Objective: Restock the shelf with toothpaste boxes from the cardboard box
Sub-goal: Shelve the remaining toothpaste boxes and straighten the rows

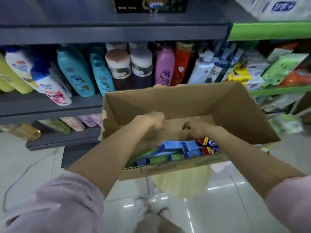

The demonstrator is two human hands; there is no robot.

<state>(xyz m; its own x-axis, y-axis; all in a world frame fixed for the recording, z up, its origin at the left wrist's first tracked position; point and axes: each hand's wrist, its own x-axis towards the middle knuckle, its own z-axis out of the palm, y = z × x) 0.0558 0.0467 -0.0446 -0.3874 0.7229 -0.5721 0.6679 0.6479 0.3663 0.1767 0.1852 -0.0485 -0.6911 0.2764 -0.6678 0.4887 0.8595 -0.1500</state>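
Reaching into cardboard box (193, 101), left hand (152, 121), right hand (196, 129) above toothpaste boxes (178, 150)

The cardboard box (185, 105) sat open-topped just right of frame centre, plain brown, its far wall tilted toward 12 o'clock against the shelf (50, 110) and its torn near edge toward 6 o'clock. Inside, along the near wall, the toothpaste boxes (178, 150) lay flat in a loose jumble: blue ones in the middle, green ones toward 8 o'clock, red-and-purple ones toward 3 o'clock. The dark grey shelf stood behind the box, running from 9 o'clock toward 12.
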